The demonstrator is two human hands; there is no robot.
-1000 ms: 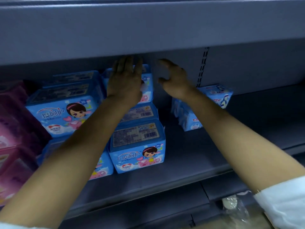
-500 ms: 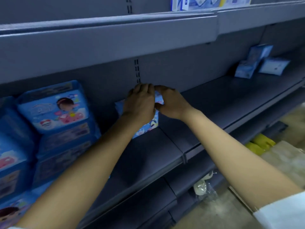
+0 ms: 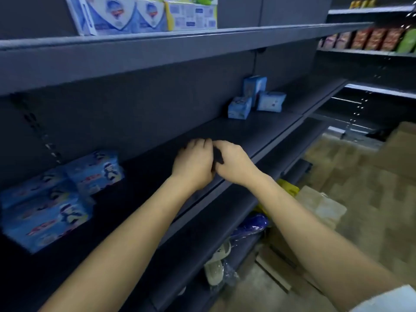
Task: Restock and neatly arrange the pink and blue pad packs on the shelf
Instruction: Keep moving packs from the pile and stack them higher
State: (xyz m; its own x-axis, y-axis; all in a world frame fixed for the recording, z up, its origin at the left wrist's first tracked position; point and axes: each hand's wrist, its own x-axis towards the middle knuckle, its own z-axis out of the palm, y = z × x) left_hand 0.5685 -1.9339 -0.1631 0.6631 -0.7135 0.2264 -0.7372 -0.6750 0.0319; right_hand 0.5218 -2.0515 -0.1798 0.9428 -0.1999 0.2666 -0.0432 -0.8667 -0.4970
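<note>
Dark grey shelf (image 3: 247,131), shop aisle. Head view: three blue pad packs (image 3: 254,100) grouped far along it, and a blurred blue stack (image 3: 56,199) at left, count and print unreadable. My left hand (image 3: 193,164) and right hand (image 3: 235,164) touch over bare shelf, fingers curled; can't tell if they're gripping anything. Half a second ago they clasped a blue pack.
</note>
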